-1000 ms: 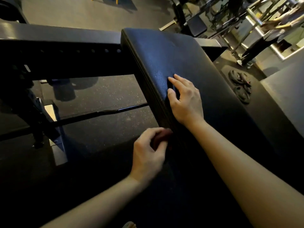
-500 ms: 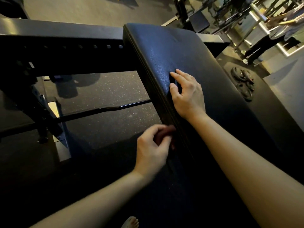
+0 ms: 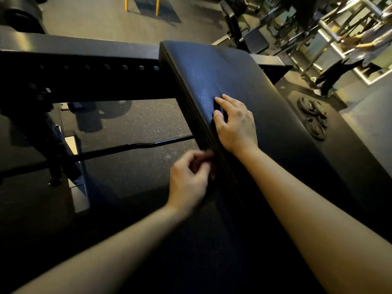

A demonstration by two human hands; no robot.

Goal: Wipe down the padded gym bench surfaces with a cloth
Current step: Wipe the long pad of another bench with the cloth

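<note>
A black padded gym bench (image 3: 229, 77) runs from the lower middle up toward the centre. My right hand (image 3: 237, 124) rests on its top near the left edge, fingers spread and slightly bent, holding nothing. My left hand (image 3: 189, 179) is blurred; it grips a small dark reddish cloth (image 3: 202, 160) and presses it against the bench's left side face. Most of the cloth is hidden in the fingers.
A black steel frame beam (image 3: 84, 66) with a row of holes crosses the left side behind the bench. A thin bar (image 3: 135, 145) lies on the speckled rubber floor. Weight plates (image 3: 314, 117) sit on the floor at right. A person (image 3: 343, 68) stands at far right among racks.
My left hand with the cloth has slid a little up along the bench's side and is now motion-blurred. The right hand has stayed in place on the pad.
</note>
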